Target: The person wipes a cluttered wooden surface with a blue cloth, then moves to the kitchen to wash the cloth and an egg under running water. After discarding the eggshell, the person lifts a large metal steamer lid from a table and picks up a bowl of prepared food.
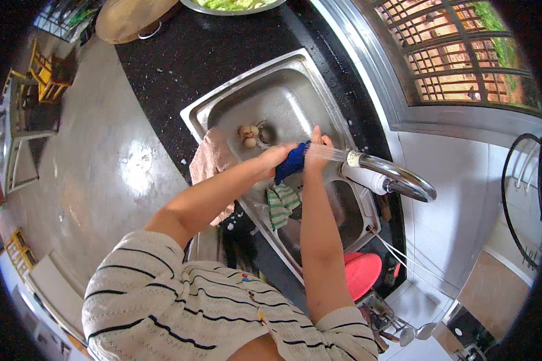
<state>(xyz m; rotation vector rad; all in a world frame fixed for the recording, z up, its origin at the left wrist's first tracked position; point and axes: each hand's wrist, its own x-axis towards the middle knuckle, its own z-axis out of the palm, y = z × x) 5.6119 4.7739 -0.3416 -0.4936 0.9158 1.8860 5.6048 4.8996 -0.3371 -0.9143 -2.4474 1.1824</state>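
A dark blue cloth point(291, 163) is bunched between my hands above the double steel sink point(194, 109). My left hand point(276, 157) is closed round its left side. On the other side my right hand point(317, 153) presses against the cloth, one digit pointing up and the others curled; its grip is partly hidden. Water sprays from the curved chrome faucet point(403, 178) across my right hand onto the cloth. Below my hands, a green-and-white striped cloth point(282, 206) hangs over the divider between the basins. Several brown, round, shell-like pieces point(249, 135) lie by the drain in the far basin.
A pink towel point(212, 161) drapes over the sink's left edge. At the back of the black counter point(180, 60) stand a metal bowl of green leaves point(238, 8) and a round wooden board point(126, 23). A red basin point(362, 275) sits right of the sink, below a barred window point(457, 54).
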